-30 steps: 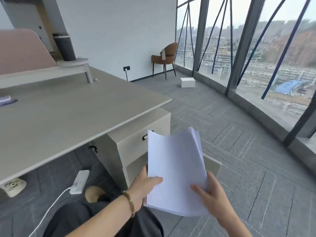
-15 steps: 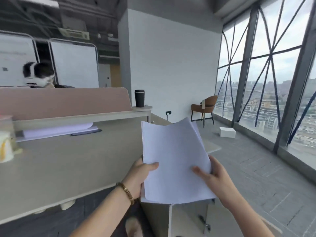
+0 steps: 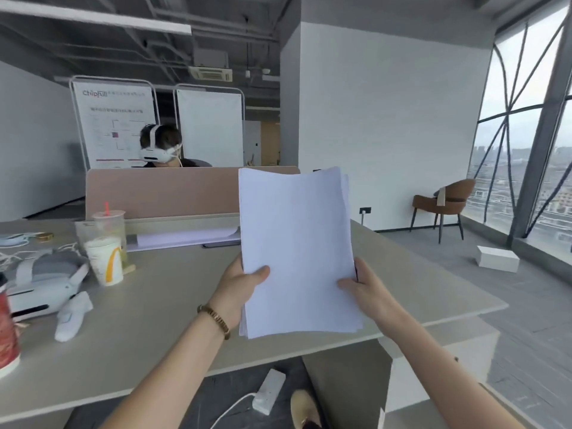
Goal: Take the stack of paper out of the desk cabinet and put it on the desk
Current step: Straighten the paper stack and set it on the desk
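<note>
A stack of white paper (image 3: 297,252) is held upright in the air above the beige desk (image 3: 173,308), over its right half. My left hand (image 3: 240,287) grips the stack's lower left edge, thumb on the front sheet. My right hand (image 3: 365,287) grips the lower right edge the same way. The sheets bow slightly at the top. The desk cabinet (image 3: 433,366) stands under the desk's right end, below my right forearm; whether it is open or closed is hidden.
On the desk's left stand two drink cups (image 3: 106,252), a white headset (image 3: 40,283) with a controller (image 3: 72,317), and a red can (image 3: 6,332). More paper (image 3: 185,238) lies by the pink divider (image 3: 161,191). A person with a headset (image 3: 159,147) sits behind it. A power strip (image 3: 269,391) lies on the floor.
My view has risen from the cabinet to above the desk. Both hands have lifted the paper stack from beside the cabinet up over the desk top.
</note>
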